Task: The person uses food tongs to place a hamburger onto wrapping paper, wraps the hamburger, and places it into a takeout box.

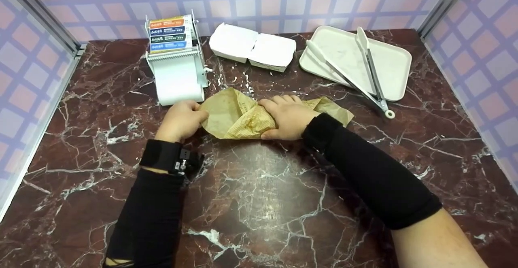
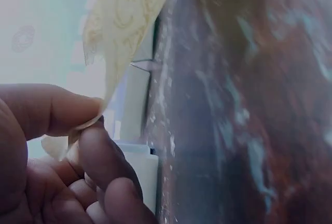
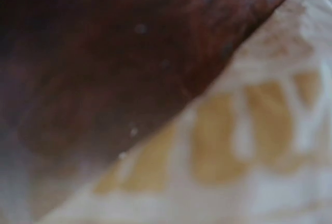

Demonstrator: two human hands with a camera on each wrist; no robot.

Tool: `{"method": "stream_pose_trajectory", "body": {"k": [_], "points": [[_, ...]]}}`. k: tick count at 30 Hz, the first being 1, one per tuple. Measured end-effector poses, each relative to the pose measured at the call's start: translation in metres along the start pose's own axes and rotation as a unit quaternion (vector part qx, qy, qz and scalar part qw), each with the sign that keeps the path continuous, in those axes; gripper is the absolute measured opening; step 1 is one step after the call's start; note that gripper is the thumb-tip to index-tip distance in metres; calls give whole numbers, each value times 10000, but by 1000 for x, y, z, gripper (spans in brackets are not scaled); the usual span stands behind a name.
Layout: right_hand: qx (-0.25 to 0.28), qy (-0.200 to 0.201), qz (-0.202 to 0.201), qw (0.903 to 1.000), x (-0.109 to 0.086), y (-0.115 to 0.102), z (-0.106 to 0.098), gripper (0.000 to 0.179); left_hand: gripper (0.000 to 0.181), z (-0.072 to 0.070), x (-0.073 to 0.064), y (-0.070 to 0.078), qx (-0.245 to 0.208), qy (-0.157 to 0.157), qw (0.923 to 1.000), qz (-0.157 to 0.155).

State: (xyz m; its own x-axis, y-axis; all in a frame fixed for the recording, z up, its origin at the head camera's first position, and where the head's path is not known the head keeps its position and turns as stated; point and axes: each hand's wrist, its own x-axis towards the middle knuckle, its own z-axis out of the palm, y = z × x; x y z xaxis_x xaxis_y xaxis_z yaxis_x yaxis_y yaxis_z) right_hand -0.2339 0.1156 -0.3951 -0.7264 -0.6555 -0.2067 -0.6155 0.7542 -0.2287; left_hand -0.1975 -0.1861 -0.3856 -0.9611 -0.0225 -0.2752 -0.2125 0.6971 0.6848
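Observation:
A sheet of printed tan wrapping paper (image 1: 251, 122) lies folded over a bulky middle, whose contents are hidden. My left hand (image 1: 183, 119) is at its left end. Thumb and forefinger pinch the paper's edge (image 2: 132, 11), as the left wrist view shows up close. My right hand (image 1: 289, 117) lies over the bundle with fingers stretched out, pressing on the folded part. To the right of that hand, another loose end of the paper spreads on the table. Blurred printed paper (image 3: 223, 136) fills the lower right of the right wrist view.
A dispenser (image 1: 174, 57) with a white roll and several coloured boxes stands at the back left. Behind the paper sits an opened white takeaway box (image 1: 273, 51). Tongs (image 1: 374, 75) lie across a cream tray (image 1: 398, 71) at back right. White crumbs dot the marbled table (image 1: 259, 203).

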Motion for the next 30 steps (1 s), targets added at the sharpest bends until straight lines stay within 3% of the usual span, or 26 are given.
{"method": "stream_pose_trajectory", "body": {"k": [6,20,25,30], "points": [[2,-15,9,10000,-1,-1,0,97,20,1,0,5,-866,-119,9961,-139],[90,-13,75,9999,-1,-2,0,90,16,-2,0,2,-674,83,9977,-27],[3,-22,86,10000,0,-2,1,93,14,-4,-4,8,-1003,86,9949,-39],[-70,-19,103,9999,-1,-1,1,95,12,2,-11,24,-1299,406,9904,259]]}}
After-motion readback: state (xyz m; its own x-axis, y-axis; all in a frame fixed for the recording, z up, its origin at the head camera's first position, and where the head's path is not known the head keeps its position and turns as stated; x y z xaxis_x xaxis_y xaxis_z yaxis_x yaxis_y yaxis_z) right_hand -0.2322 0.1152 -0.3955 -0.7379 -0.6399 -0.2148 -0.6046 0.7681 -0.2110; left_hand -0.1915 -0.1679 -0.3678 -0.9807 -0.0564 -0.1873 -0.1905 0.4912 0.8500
